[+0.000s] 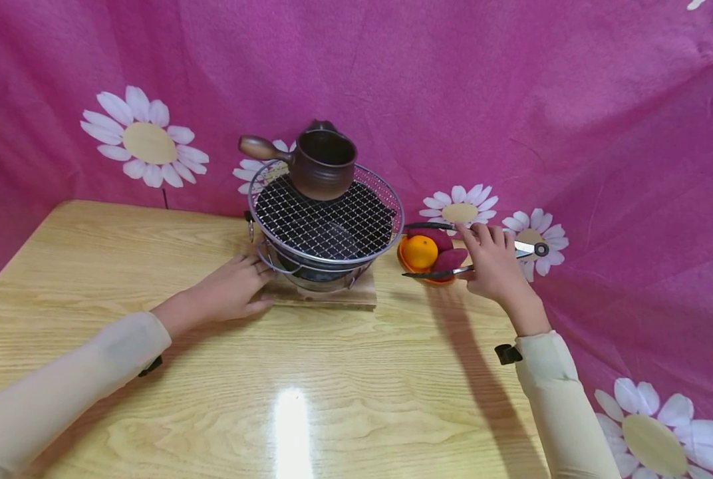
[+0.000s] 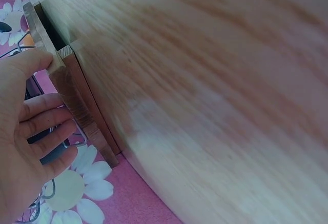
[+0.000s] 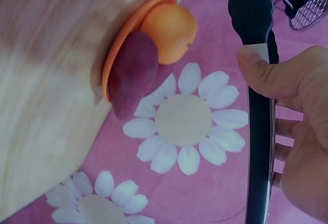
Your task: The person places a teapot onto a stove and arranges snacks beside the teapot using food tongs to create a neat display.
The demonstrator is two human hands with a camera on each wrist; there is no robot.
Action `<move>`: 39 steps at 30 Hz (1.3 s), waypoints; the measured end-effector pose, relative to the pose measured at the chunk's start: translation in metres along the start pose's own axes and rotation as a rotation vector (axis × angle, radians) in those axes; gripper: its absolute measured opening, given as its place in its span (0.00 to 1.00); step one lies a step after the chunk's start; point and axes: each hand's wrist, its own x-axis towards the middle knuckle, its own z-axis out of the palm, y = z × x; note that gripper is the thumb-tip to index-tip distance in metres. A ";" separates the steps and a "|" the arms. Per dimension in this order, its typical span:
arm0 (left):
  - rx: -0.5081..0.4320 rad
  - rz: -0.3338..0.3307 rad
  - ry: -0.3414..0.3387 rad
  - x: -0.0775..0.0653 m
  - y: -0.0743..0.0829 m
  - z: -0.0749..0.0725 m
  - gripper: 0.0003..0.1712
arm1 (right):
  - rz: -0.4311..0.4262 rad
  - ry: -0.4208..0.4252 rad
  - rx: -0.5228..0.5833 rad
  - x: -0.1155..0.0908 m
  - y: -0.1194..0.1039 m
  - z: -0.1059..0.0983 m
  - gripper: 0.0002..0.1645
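Note:
My left hand point(image 1: 231, 289) rests at the left end of a wooden board point(image 1: 338, 301) under a round tabletop grill point(image 1: 317, 278). In the left wrist view its thumb touches the edge of the board point(image 2: 77, 98), with the fingers loosely extended beside it. On the right, my right hand point(image 1: 495, 263) holds tongs point(image 1: 434, 274) with their arms spread. The dark tips reach either side of an orange bowl point(image 1: 402, 258), overlapping it in the head view. In the bowl lie an orange point(image 1: 420, 252) and purple-red sweet potatoes point(image 1: 450, 259).
A brown clay pot with a side handle point(image 1: 323, 174) stands at the back of the grill's wire mesh point(image 1: 326, 229). Wire handles point(image 1: 275, 263) stick out from the grill's side. A pink cloth with daisies point(image 1: 428, 86) hangs behind the wooden table point(image 1: 225, 392).

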 end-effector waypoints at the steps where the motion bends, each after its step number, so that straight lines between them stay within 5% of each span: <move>1: 0.000 -0.001 0.001 0.000 0.000 0.000 0.31 | 0.003 -0.002 -0.009 0.001 0.001 -0.001 0.59; 19: -0.018 -0.009 0.014 -0.002 0.003 -0.004 0.29 | 0.052 -0.082 -0.196 0.012 0.008 -0.008 0.59; 39: 0.002 -0.007 0.018 -0.001 0.002 -0.001 0.29 | 0.035 0.015 -0.272 0.013 0.012 0.021 0.65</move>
